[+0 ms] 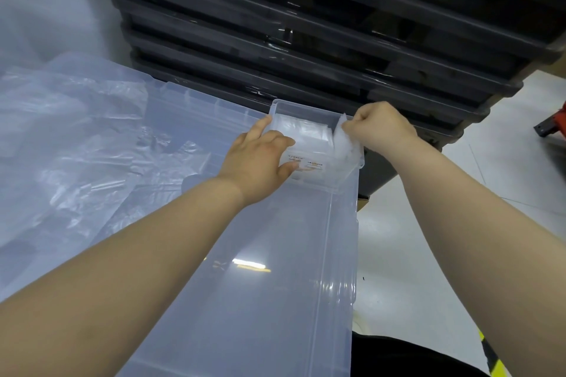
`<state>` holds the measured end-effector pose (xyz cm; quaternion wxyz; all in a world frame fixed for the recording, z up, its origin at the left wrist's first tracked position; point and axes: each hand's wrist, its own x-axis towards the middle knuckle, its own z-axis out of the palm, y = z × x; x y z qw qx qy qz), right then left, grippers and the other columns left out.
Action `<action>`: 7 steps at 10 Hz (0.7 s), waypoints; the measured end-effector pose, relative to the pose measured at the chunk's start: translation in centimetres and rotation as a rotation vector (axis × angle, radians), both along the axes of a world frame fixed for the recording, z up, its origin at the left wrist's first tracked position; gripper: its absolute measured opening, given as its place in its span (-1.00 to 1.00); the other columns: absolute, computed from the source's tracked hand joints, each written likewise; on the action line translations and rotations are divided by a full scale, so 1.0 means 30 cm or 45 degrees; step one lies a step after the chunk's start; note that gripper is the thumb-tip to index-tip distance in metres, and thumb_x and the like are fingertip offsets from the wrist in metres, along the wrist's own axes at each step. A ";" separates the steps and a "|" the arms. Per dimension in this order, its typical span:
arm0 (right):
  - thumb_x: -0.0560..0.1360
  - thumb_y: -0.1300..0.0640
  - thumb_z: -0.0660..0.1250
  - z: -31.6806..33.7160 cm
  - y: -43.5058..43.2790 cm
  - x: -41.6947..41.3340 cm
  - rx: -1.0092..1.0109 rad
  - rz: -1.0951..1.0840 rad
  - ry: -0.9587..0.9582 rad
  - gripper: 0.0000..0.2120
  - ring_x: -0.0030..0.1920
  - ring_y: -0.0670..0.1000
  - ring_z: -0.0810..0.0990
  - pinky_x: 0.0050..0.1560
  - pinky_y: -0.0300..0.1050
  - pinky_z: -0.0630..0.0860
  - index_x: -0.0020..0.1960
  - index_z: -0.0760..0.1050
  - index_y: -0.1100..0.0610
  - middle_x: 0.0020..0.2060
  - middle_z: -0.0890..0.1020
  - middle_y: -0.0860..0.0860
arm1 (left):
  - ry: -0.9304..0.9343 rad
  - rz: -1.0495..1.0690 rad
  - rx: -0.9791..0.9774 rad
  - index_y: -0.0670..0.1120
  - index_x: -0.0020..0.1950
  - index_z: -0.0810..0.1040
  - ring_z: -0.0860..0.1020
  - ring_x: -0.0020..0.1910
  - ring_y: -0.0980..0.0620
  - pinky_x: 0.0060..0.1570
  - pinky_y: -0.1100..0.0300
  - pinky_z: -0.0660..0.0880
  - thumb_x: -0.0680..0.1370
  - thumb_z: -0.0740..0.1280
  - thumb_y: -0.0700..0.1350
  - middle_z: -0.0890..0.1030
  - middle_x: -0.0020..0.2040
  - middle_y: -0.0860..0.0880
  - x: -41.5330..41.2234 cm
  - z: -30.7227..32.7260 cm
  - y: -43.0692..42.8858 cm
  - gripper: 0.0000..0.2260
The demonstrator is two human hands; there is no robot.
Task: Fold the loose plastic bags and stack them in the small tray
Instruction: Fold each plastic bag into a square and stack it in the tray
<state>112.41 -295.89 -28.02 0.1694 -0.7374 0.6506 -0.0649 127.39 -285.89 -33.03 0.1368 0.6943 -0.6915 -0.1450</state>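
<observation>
Between hands point(258, 157) point(379, 128), folded bags point(306, 133) (in tray point(321, 185))

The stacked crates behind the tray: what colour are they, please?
The crates are black; head view.

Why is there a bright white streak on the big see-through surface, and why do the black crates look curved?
Head view: the streak is glare from a light on the glossy large translucent plastic container; head view: the wide-angle lens bows the stacked black plastic crates; head view: the loose clear plastic bags at left wash out pale, low in contrast.
</observation>
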 end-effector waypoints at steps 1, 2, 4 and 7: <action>0.48 0.06 0.28 -0.016 0.013 0.001 0.060 0.033 0.062 -0.72 -0.23 0.03 0.46 -0.14 -0.08 0.44 -0.38 0.38 0.07 -0.40 0.41 -0.02 | 0.003 0.002 -0.008 -0.02 0.45 0.24 -0.11 0.50 0.07 0.41 0.11 -0.01 0.60 0.11 0.07 0.26 0.45 0.05 0.000 -0.004 -0.001 -0.57; 0.49 0.02 0.28 -0.023 0.017 0.003 0.013 0.023 0.093 -0.70 -0.30 0.00 0.42 -0.23 -0.15 0.37 -0.39 0.36 0.06 -0.41 0.40 -0.03 | 0.007 0.002 -0.011 -0.02 0.45 0.24 -0.11 0.50 0.06 0.40 0.11 -0.01 0.60 0.12 0.07 0.26 0.45 0.05 0.001 -0.007 -0.004 -0.57; 0.51 -0.03 0.26 -0.007 0.042 -0.006 -0.204 -0.031 -0.097 -0.70 -0.39 -0.07 0.36 -0.26 -0.14 0.34 -0.34 0.33 0.05 -0.42 0.39 -0.06 | 0.023 -0.009 -0.036 -0.01 0.48 0.17 -0.12 0.50 0.06 0.42 0.12 -0.05 0.60 0.12 0.06 0.12 0.50 0.03 0.001 -0.016 0.000 -0.54; 0.45 0.23 0.28 -0.141 0.392 0.109 -0.480 0.477 -0.363 -0.87 -0.09 0.14 0.58 -0.09 -0.13 0.43 -0.09 0.58 0.26 -0.16 0.63 0.12 | 0.050 -0.058 -0.236 -0.12 0.28 0.50 0.34 0.38 -0.11 0.34 0.06 0.20 0.55 0.16 0.03 0.43 0.34 -0.12 0.094 0.013 0.219 -0.61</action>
